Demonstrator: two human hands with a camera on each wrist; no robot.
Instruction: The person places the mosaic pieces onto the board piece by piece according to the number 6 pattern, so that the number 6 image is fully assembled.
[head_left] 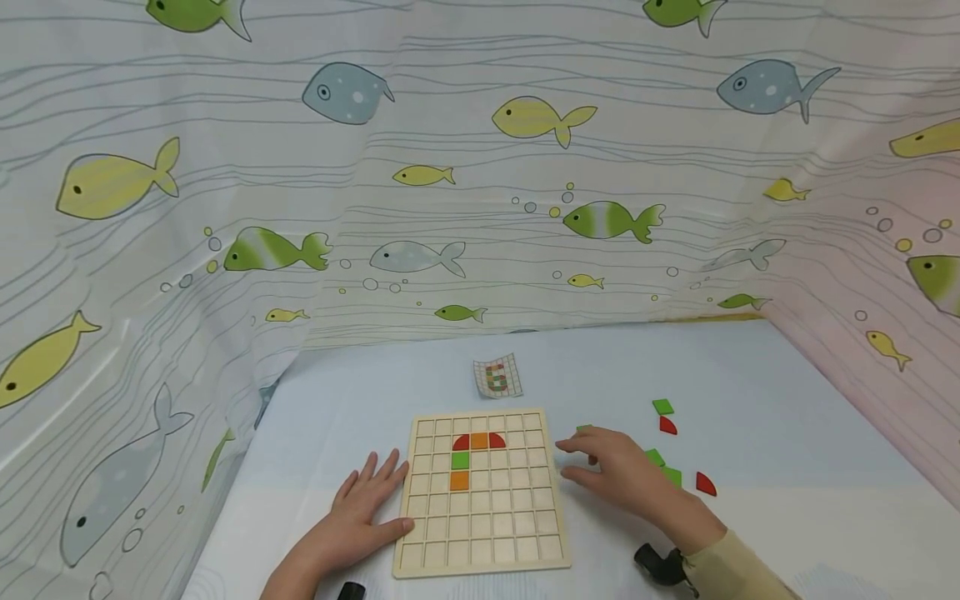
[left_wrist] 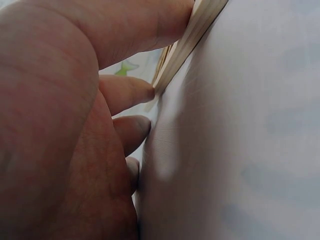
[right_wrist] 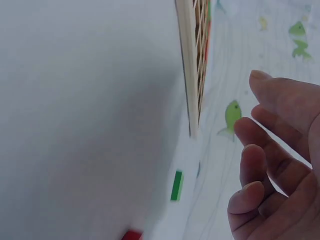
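A wooden grid board (head_left: 517,525) lies on the table. In its grid, an orange square (head_left: 479,441) sits between two red quarter-round pieces, with a green square (head_left: 460,460) and another orange square (head_left: 459,481) running down the left. My left hand (head_left: 356,521) rests spread along the board's left side, thumb and index finger touching the board's edge (left_wrist: 186,45) in the left wrist view. Just off the right edge hovers my right hand (head_left: 618,471), fingers loosely bent, thumb apart, nothing between them. Beyond that hand in the right wrist view is a green piece (right_wrist: 176,186).
Behind the board lies a small pattern card (head_left: 497,377) showing a coloured figure on a grid. Several loose green pieces (head_left: 663,407) and red quarter-rounds (head_left: 706,483) are scattered to the right, some partly hidden by my right hand. A fish-print curtain (head_left: 465,217) surrounds the table.
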